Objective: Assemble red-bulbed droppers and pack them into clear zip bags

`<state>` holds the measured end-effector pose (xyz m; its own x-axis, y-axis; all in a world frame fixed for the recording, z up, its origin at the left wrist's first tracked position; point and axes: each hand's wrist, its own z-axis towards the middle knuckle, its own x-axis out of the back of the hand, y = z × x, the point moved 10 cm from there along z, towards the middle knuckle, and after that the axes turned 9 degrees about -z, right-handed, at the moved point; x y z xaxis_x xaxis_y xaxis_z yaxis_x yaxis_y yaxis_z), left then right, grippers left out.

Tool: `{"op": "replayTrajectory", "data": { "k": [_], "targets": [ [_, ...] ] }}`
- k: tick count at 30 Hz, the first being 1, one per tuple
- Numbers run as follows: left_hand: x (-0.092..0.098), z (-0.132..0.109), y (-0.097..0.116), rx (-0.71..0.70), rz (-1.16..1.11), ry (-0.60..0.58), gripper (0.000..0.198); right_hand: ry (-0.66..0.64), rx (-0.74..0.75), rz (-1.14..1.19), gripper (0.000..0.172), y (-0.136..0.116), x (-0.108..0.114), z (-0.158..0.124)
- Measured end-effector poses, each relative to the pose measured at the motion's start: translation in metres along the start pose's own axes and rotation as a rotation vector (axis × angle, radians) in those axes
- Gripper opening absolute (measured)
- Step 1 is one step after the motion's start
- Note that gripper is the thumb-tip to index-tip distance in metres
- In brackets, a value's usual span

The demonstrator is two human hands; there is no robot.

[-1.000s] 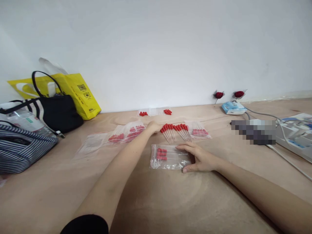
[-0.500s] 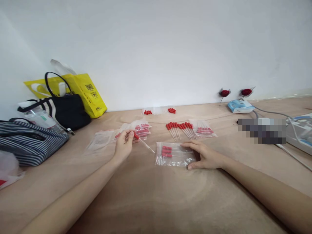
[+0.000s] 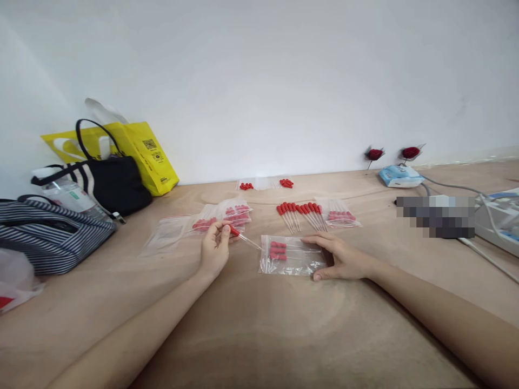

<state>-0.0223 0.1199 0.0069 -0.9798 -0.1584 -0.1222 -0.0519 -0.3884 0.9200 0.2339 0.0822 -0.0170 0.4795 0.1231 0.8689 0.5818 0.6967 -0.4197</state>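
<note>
Pinched in my left hand [image 3: 215, 247] is a dropper [image 3: 235, 231] with a red bulb, its clear tip pointing right, at the left edge of a clear zip bag [image 3: 298, 262]. Several red-bulbed droppers lie inside that bag, bulbs toward the left. My right hand [image 3: 344, 259] rests at the bag's right end, thumb and fingers spread around its edge. Behind the bag, loose droppers [image 3: 288, 209] lie in a fanned row. A filled bag [image 3: 340, 215] sits to their right, and more filled bags [image 3: 238, 212] lie behind my left hand.
Two small groups of red bulbs [image 3: 286, 183] lie by the wall. At the left stand a yellow bag [image 3: 146, 156], a black bag [image 3: 121, 186] and a striped bag [image 3: 52, 237]. A blue pack [image 3: 400, 176], cables and a power strip [image 3: 498, 227] are at the right.
My left hand has moved right with the dropper, bringing the tip to the bag's left edge. My right hand and the bag have hardly moved.
</note>
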Motion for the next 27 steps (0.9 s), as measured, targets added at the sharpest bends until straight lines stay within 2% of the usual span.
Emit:
{"op": "replayTrajectory", "data": {
  "k": [7, 9, 13, 18, 22, 27],
  "targets": [
    [-0.013, -0.011, 0.0, 0.079, 0.002, -0.089, 0.032, -0.011, -0.011, -0.006, 0.076, 0.001, 0.0, 0.0],
    [-0.018, -0.015, 0.0, 0.125, 0.066, -0.164, 0.03, -0.014, -0.007, -0.009, 0.076, 0.0, 0.0, 0.0],
    [-0.031, -0.023, -0.002, 0.165, 0.218, -0.386, 0.025, -0.005, -0.005, -0.006, 0.075, 0.0, 0.001, 0.001],
    [-0.053, -0.031, -0.008, 0.195, 0.236, -0.581, 0.017, -0.004, 0.005, -0.009, 0.076, 0.0, 0.0, 0.001],
    [-0.069, -0.033, -0.013, 0.199, 0.208, -0.622, 0.016, -0.002, 0.005, -0.006, 0.076, 0.001, 0.0, 0.001],
    [-0.079, -0.033, -0.015, 0.167, 0.183, -0.587, 0.012, 0.002, 0.018, -0.008, 0.076, 0.0, 0.0, 0.001]
  ]
}}
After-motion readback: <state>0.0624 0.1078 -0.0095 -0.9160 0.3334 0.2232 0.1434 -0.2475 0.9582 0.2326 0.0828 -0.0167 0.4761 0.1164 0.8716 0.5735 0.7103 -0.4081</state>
